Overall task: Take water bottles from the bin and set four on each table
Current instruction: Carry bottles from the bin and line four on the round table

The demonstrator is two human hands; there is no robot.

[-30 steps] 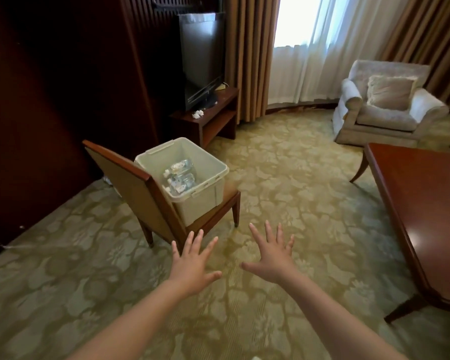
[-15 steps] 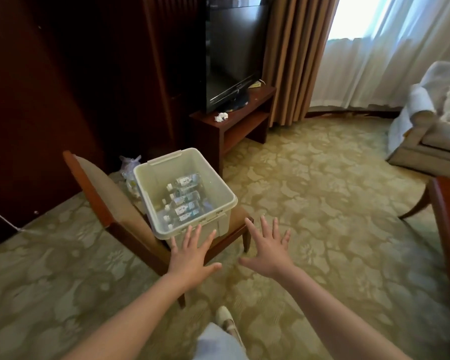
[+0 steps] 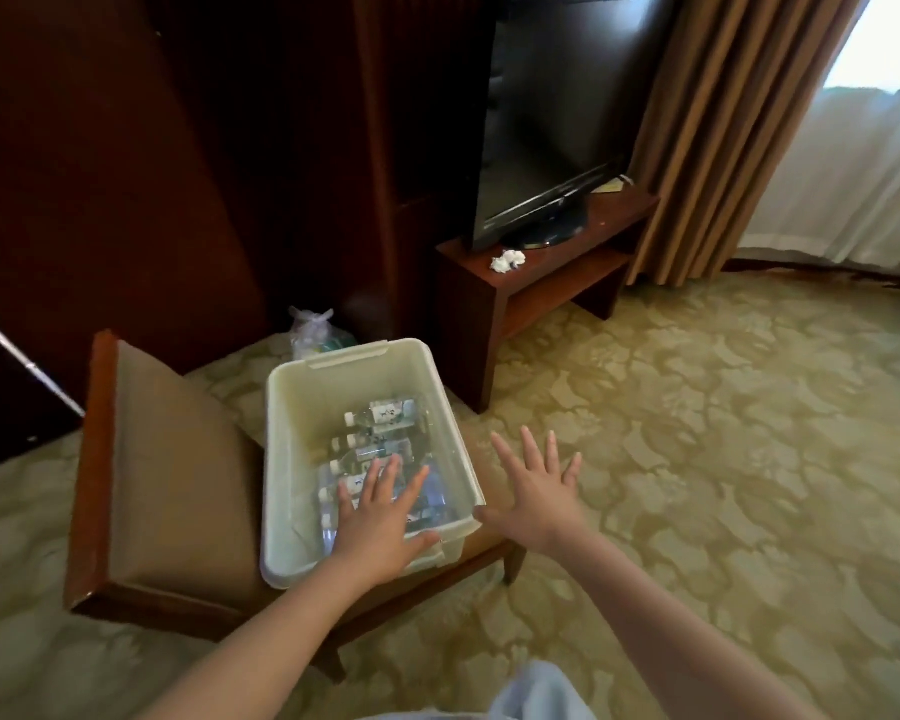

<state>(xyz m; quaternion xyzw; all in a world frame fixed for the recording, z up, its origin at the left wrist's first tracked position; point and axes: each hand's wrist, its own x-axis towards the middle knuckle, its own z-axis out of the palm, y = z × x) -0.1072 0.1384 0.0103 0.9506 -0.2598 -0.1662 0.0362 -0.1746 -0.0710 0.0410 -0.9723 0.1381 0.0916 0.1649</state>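
Where the pale green patterned carpet (image 3: 697,485) covered the floor, dark wood panelling (image 3: 152,148) rose along the far left and brown curtains (image 3: 723,122) hung to the right of it, with a white sheer curtain (image 3: 853,174) beside them. A black television (image 3: 557,106) stood on a low wooden stand (image 3: 489,304) against the panelling.

Nearer the camera, a wooden chair (image 3: 178,459) with a tan cushion sat on the carpet, its back to the left. A cream plastic bin (image 3: 302,387) rested on the chair's seat, its top open.

The left hand (image 3: 378,522) was over the near end of the bin, palm down, fingers straight and spread wide, gripping nothing. Whether its fingertips touched what lay beneath could not be told. The right hand (image 3: 539,498) was likewise flat and splayed, empty, held just outside the bin's right rim with the thumb close to the near right corner.

The water bottles (image 3: 385,414) lay on their sides in the bottom of the bin, several side by side with white caps pointing left; the nearest ones were partly hidden under the left hand.

A knotted clear plastic bag (image 3: 310,330) sat on the carpet just behind the bin, and a crumpled white tissue (image 3: 508,260) lay on the stand's top in front of the television.
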